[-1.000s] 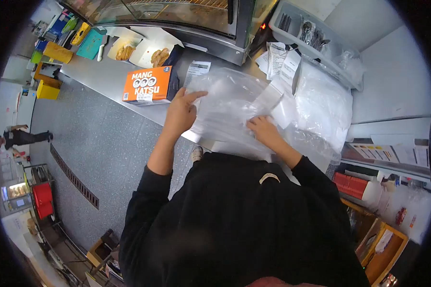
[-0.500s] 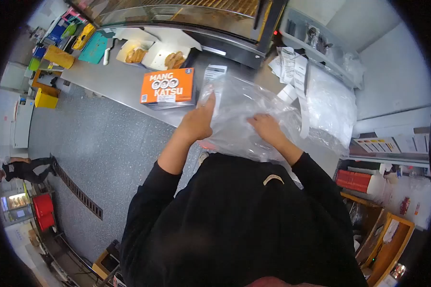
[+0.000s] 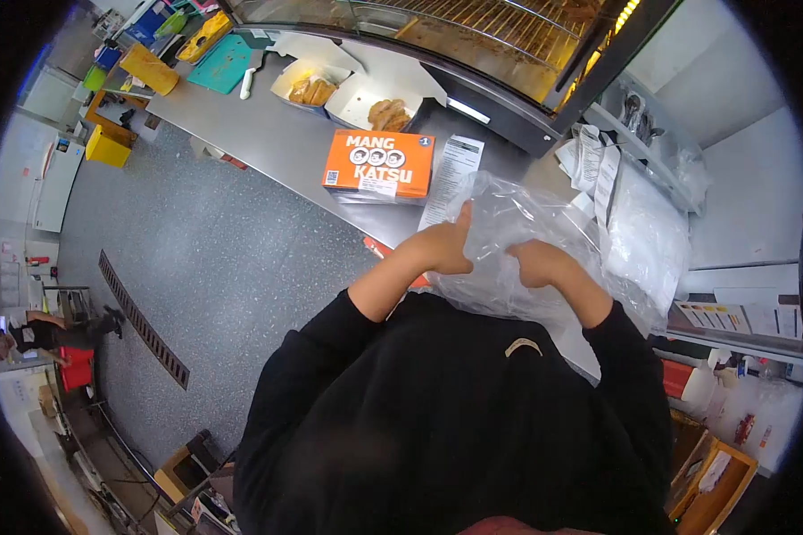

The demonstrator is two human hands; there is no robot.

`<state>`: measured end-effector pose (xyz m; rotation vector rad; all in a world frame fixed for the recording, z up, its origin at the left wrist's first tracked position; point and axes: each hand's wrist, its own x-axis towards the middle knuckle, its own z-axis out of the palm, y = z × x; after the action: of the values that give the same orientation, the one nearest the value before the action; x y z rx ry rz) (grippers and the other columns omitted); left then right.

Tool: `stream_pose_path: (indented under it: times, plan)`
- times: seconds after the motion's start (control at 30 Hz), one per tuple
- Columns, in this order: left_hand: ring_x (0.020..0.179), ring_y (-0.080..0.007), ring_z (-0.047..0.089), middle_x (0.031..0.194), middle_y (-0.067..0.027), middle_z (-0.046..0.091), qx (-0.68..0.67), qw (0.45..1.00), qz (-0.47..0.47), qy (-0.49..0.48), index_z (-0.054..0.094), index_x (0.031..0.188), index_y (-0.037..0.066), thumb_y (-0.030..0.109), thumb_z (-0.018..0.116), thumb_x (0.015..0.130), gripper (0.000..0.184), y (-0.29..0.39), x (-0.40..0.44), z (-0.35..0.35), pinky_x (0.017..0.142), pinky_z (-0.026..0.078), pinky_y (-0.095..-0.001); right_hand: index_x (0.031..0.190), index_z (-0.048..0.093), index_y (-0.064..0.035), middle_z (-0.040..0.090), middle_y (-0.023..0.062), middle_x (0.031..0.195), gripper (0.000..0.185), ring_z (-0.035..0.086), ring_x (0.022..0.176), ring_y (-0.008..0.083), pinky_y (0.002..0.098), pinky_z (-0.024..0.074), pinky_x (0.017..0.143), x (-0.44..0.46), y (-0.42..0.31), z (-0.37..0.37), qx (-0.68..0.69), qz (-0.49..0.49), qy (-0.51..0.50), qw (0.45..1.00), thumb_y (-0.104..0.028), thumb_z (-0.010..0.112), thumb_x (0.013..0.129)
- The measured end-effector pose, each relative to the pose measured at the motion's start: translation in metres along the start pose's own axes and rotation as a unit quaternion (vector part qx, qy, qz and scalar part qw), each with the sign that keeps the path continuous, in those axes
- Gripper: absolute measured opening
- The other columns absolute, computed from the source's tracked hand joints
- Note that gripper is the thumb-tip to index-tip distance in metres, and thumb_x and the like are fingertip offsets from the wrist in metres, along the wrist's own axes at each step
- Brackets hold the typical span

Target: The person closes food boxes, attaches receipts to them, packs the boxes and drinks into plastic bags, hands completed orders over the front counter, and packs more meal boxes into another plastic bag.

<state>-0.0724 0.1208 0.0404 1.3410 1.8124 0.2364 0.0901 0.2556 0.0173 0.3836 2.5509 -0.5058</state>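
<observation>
A clear plastic bag lies crumpled across the steel counter before me. At its left side is my left hand, index finger stretched up and the other fingers curled at the plastic. My right hand touches the bag's middle, its fingertips bent against the film; a fold between them is too faint to make out. Left of the bag stands a closed orange box marked MANG KATSU. A printed receipt lies between box and bag, partly under the plastic.
Two open boxes with fried food stand behind the orange box. Farther left are a knife and a teal board. A glass cabinet borders the counter's back. White bags lie right. Another person is far left.
The view has shifted, so the counter things appear farther right. My left hand has moved closer to my right hand on the bag. The other person appears in a different stance.
</observation>
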Motion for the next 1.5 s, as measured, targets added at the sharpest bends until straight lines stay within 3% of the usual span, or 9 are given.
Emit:
stream_pose_path:
  times: [0.13,0.2,0.3,0.43,0.87,1.1,1.23,1.47,1.5]
  plan:
    - [0.091,-0.0376,0.054,0.097,-0.0270,0.055,0.035,0.999,0.018,0.005,0.008,0.131,-0.002,0.017,0.057,0.065,0.085,-0.025,0.018,0.023,0.079,0.044,-0.0393,0.079,0.062,-0.0026,0.061,0.0099,0.066,0.021,0.059,0.063,0.0268,0.0317,0.0466,0.057,0.001,-0.063,-0.103,0.205,-0.025,-0.175,0.962,-0.020,0.053,0.073]
    - [0.091,-0.0357,0.055,0.096,-0.0250,0.056,0.064,0.997,0.017,0.031,0.023,0.126,-0.005,0.016,0.054,0.066,0.070,-0.025,0.019,0.026,0.079,0.044,-0.0398,0.083,0.063,-0.0045,0.060,0.0075,0.059,0.030,0.058,0.054,0.0263,0.0332,0.0458,0.051,0.048,-0.073,-0.111,0.055,-0.249,0.109,0.961,-0.032,0.057,0.074]
    - [0.089,-0.0340,0.056,0.094,-0.0237,0.058,0.085,0.993,0.005,0.081,0.046,0.109,-0.007,0.014,0.049,0.069,0.045,-0.010,0.007,0.026,0.079,0.044,-0.0405,0.119,0.047,-0.0135,0.050,0.0230,0.110,0.078,0.051,0.096,0.0341,0.0397,0.0410,0.081,0.122,-0.123,-0.112,0.016,-0.175,0.214,0.961,-0.050,0.071,0.054]
    - [0.091,-0.0357,0.054,0.095,-0.0226,0.057,0.099,0.994,-0.012,0.049,0.051,0.102,-0.004,0.011,0.047,0.071,0.034,-0.015,0.015,0.023,0.080,0.044,-0.0425,0.136,0.016,-0.0228,0.025,0.0303,0.127,0.121,0.026,0.118,0.0444,0.0538,0.0203,0.094,0.193,-0.136,-0.089,-0.093,-0.128,0.167,0.973,-0.049,0.078,0.036]
    - [0.097,-0.0360,0.051,0.101,-0.0243,0.054,-0.013,0.990,0.067,0.121,0.050,0.104,-0.002,0.009,0.048,0.070,0.036,-0.039,0.023,0.028,0.084,0.041,-0.0415,0.137,0.005,-0.0286,0.023,0.0303,0.128,0.120,0.023,0.121,0.0414,0.0464,0.0217,0.096,0.190,-0.132,-0.100,-0.124,-0.091,0.044,0.987,-0.040,0.078,0.042]
    - [0.100,-0.0371,0.050,0.106,-0.0257,0.051,0.033,0.998,0.036,0.037,0.036,0.122,0.000,0.006,0.050,0.065,0.059,-0.041,0.038,0.026,0.086,0.040,-0.0403,0.135,0.016,-0.0280,0.038,0.0274,0.120,0.109,0.032,0.114,0.0423,0.0462,0.0277,0.092,0.200,-0.125,-0.090,-0.020,-0.174,0.190,0.966,-0.038,0.074,0.043]
    - [0.088,-0.0401,0.053,0.089,-0.0291,0.055,-0.115,0.949,0.206,0.212,0.047,0.104,-0.005,0.011,0.053,0.063,0.045,-0.049,0.043,0.037,0.079,0.042,-0.0423,0.134,0.020,-0.0272,0.040,0.0244,0.113,0.103,0.037,0.109,0.0396,0.0432,0.0304,0.088,0.158,-0.111,-0.111,0.043,-0.180,0.276,0.943,-0.035,0.073,0.046]
    - [0.109,-0.0323,0.046,0.121,-0.0218,0.044,-0.041,0.997,0.071,0.009,0.042,0.119,0.002,0.020,0.057,0.067,0.058,-0.024,0.035,0.003,0.092,0.036,-0.0376,0.134,0.021,-0.0164,0.037,0.0217,0.115,0.104,0.036,0.107,0.0360,0.0392,0.0298,0.091,0.011,-0.062,-0.114,0.148,-0.179,0.315,0.920,-0.033,0.073,0.046]
    - [0.116,-0.0293,0.040,0.128,-0.0202,0.038,-0.148,0.944,0.267,0.127,0.030,0.128,0.002,0.017,0.060,0.068,0.069,-0.036,0.047,0.016,0.096,0.032,-0.0358,0.133,0.022,-0.0154,0.037,0.0228,0.115,0.104,0.036,0.107,0.0367,0.0407,0.0297,0.091,0.007,-0.046,-0.089,0.181,-0.216,0.360,0.889,-0.033,0.073,0.045]
